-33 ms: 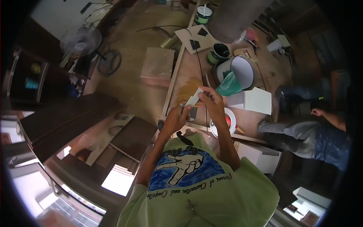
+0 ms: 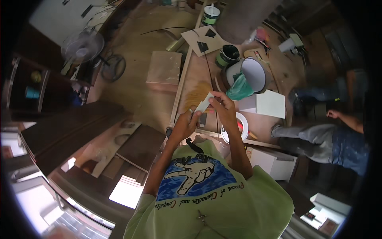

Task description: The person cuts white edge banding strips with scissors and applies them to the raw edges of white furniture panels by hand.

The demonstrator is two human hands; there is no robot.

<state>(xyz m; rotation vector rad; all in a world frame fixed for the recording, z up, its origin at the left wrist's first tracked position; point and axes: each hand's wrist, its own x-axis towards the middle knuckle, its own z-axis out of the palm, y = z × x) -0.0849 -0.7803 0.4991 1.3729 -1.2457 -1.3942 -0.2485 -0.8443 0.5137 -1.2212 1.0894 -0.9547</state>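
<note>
In front of my chest I hold a small flat white strip [image 2: 203, 104] with a stepped edge, tilted up to the right. My left hand [image 2: 185, 123] pinches its lower end, the thumb lying along it. The fingers of my right hand [image 2: 223, 107] close on the upper end. Beneath the strip lies a yellowish patch of fine strips or bristles [image 2: 197, 93] on the wooden worktable [image 2: 195, 69]; I cannot tell what it is. A round white lid or ring [image 2: 244, 124] with something red in it sits beside my right forearm.
Right of my hands stand an open white bucket [image 2: 254, 73] with a green plastic bag [image 2: 240, 88], a dark-smeared can [image 2: 227, 55] and a white box [image 2: 270, 104]. A board [image 2: 203, 40] lies farther back. Left are a fan [image 2: 82, 47] and a wooden box [image 2: 164, 67]. Another person's legs [image 2: 306, 133] show at right.
The surroundings sit slightly farther left and higher in the view. Both my hands keep the same hold on the white strip.
</note>
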